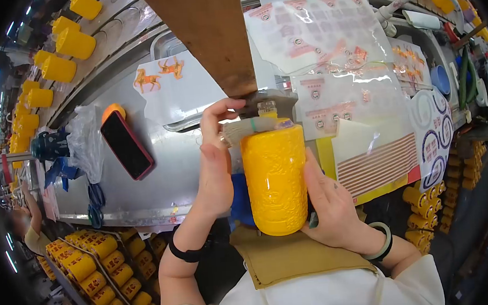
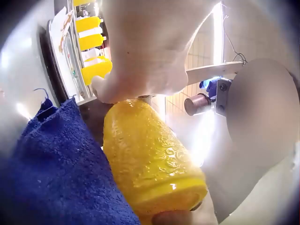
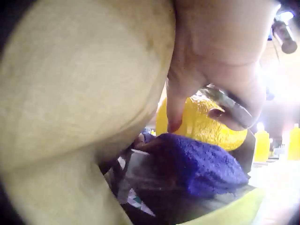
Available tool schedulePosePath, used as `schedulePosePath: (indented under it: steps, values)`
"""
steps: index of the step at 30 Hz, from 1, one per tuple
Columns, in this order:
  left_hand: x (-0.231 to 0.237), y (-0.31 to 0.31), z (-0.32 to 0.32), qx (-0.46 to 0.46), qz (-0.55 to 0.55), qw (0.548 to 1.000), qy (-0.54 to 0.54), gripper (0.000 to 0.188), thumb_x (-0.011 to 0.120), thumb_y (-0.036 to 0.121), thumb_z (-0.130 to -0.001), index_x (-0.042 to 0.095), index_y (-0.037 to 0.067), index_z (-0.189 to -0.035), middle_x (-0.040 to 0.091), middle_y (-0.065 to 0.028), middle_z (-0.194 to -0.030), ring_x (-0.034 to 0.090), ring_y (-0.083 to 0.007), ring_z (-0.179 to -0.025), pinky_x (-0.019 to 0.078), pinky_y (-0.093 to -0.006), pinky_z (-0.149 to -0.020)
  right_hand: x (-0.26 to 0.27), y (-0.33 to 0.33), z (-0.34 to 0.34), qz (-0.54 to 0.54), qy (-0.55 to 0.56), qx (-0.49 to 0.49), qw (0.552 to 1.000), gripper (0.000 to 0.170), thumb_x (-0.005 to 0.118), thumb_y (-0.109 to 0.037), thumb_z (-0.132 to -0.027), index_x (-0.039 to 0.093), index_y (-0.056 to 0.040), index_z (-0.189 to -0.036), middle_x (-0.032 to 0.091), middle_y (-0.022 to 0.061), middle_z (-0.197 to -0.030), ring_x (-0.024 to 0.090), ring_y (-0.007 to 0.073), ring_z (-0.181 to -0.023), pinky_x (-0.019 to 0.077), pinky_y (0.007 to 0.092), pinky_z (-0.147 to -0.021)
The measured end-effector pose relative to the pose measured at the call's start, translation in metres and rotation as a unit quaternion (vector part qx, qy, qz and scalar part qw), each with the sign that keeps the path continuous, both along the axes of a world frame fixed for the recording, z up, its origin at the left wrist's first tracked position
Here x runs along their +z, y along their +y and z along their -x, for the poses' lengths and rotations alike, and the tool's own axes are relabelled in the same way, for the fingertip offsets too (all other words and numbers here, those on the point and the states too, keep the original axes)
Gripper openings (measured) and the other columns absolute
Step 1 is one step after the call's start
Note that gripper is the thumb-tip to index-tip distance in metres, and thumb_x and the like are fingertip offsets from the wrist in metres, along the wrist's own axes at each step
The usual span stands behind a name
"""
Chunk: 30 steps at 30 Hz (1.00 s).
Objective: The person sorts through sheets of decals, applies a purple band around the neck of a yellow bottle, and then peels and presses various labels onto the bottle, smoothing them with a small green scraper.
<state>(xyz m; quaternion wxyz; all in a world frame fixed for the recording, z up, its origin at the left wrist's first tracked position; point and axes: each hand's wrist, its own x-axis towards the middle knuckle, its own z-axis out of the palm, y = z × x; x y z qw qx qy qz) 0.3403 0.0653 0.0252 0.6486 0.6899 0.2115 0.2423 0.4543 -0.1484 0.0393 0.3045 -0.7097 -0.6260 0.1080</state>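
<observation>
A glossy yellow bottle [image 1: 276, 178] with raised patterning stands in front of the person's torso, its neck toward the bench. The right hand [image 1: 334, 211] grips it from the right side and near its base. Across the bottle's shoulder lies a greyish-beige cloth-like roll [image 1: 249, 130] with a green band and a purplish end. The left hand [image 1: 216, 175] holds this roll between thumb and fingers. A blue cloth [image 2: 70, 164] hangs beside the bottle in the left wrist view. In the right wrist view, a shiny translucent strip [image 3: 229, 101] shows by the right fingers.
A brown beam [image 1: 206, 35] reaches down to the bench just beyond the bottle. On the metal bench lie a phone [image 1: 127, 144], scissors [image 1: 94, 204], decal sheets [image 1: 315, 38] and a plastic bag [image 1: 84, 142]. Yellow bottles [image 1: 75, 42] line the conveyor; racks of bottles [image 1: 98, 267] stand below.
</observation>
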Motion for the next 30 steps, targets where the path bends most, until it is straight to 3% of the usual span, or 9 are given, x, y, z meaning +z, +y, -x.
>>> schedulePosePath:
  steps: [2,6,8,15,18,21,23,29,30]
  values:
    - [-0.003,0.000,0.004,0.027,-0.081,0.996,-0.010,0.092,0.017,0.071,-0.103,0.048,-0.007,-0.140,0.054,-0.0150,-0.136,0.046,-0.0242,-0.132,0.0333,-0.0388,-0.113,-0.007,-0.002,0.002,0.005,0.091,-0.041,0.995,0.106,0.088,-0.017,-0.068,0.030,0.0200,-0.149,0.041,0.0376,-0.152,0.065,0.0369,-0.092,0.0547,0.0390,-0.082]
    - [-0.007,-0.007,0.007,0.021,-0.157,0.984,-0.081,0.075,0.032,0.056,-0.107,0.067,-0.008,-0.125,0.069,-0.0196,-0.123,0.057,-0.0308,-0.122,0.0447,-0.0419,-0.104,-0.014,-0.001,0.004,0.020,0.089,-0.041,0.995,0.106,0.088,-0.022,-0.072,0.029,0.0207,-0.149,0.043,0.0356,-0.151,0.065,0.0356,-0.097,0.0546,0.0400,-0.084]
    - [-0.008,-0.009,0.006,0.033,-0.182,0.978,-0.099,0.065,0.041,0.048,-0.107,0.071,-0.008,-0.119,0.072,-0.0193,-0.117,0.063,-0.0341,-0.112,0.0502,-0.0417,-0.097,-0.012,0.001,0.004,0.035,0.064,-0.038,0.997,0.112,0.091,-0.024,-0.072,0.025,0.0201,-0.150,0.062,0.0306,-0.125,0.069,0.0383,-0.102,0.0571,0.0415,-0.084]
    - [-0.011,-0.002,0.006,0.016,-0.215,0.973,-0.082,0.070,0.038,0.054,-0.106,0.062,-0.009,-0.126,0.067,-0.0170,-0.119,0.058,-0.0293,-0.116,0.0430,-0.0402,-0.103,-0.013,0.002,0.003,0.028,0.092,-0.053,0.994,0.108,0.087,-0.024,-0.074,0.025,0.0205,-0.150,0.057,0.0300,-0.134,0.064,0.0330,-0.095,0.0538,0.0381,-0.081]
    - [-0.006,-0.002,-0.003,-0.003,0.043,0.999,0.015,0.094,0.024,0.088,-0.092,0.037,0.004,-0.130,0.040,-0.0036,-0.123,0.041,-0.0159,-0.125,0.0260,-0.0354,-0.114,-0.011,0.005,0.003,0.086,0.109,-0.062,0.988,0.101,0.084,-0.024,-0.077,0.030,0.0196,-0.149,0.063,0.0285,-0.122,0.062,0.0308,-0.084,0.0525,0.0355,-0.076]
    - [-0.014,-0.002,-0.001,-0.024,0.108,0.994,0.004,0.097,0.020,0.091,-0.089,0.038,0.005,-0.130,0.040,-0.0043,-0.121,0.040,-0.0159,-0.126,0.0235,-0.0338,-0.115,0.000,0.004,0.003,0.082,0.091,-0.058,0.991,0.094,0.080,-0.019,-0.075,0.034,0.0181,-0.148,0.063,0.0315,-0.123,0.060,0.0300,-0.077,0.0512,0.0337,-0.072]
    - [-0.009,-0.001,-0.006,-0.029,0.096,0.995,-0.012,0.090,0.020,0.084,-0.095,0.036,0.002,-0.130,0.041,-0.0073,-0.123,0.040,-0.0158,-0.124,0.0261,-0.0324,-0.112,0.019,0.001,-0.001,0.036,-0.086,0.041,0.995,0.093,0.077,-0.011,-0.069,0.036,0.0191,-0.147,0.059,0.0352,-0.131,0.060,0.0296,-0.077,0.0512,0.0325,-0.072]
    - [-0.011,0.002,-0.003,-0.032,0.016,0.999,-0.022,0.082,0.018,0.072,-0.103,0.033,-0.003,-0.131,0.040,-0.0103,-0.123,0.041,-0.0176,-0.121,0.0274,-0.0335,-0.111,-0.007,0.007,0.003,0.004,0.087,-0.064,0.994,0.077,0.070,-0.005,-0.065,0.054,0.0114,-0.139,0.048,0.0398,-0.144,0.055,0.0217,-0.067,0.0505,0.0329,-0.068]
    - [-0.010,0.002,-0.004,-0.024,0.006,1.000,-0.020,0.081,0.018,0.070,-0.103,0.033,-0.004,-0.131,0.040,-0.0104,-0.124,0.041,-0.0183,-0.120,0.0270,-0.0343,-0.111,-0.003,0.004,0.002,0.052,0.006,-0.031,0.998,0.076,0.070,-0.004,-0.067,0.053,0.0111,-0.140,0.044,0.0405,-0.147,0.056,0.0227,-0.068,0.0497,0.0333,-0.067]
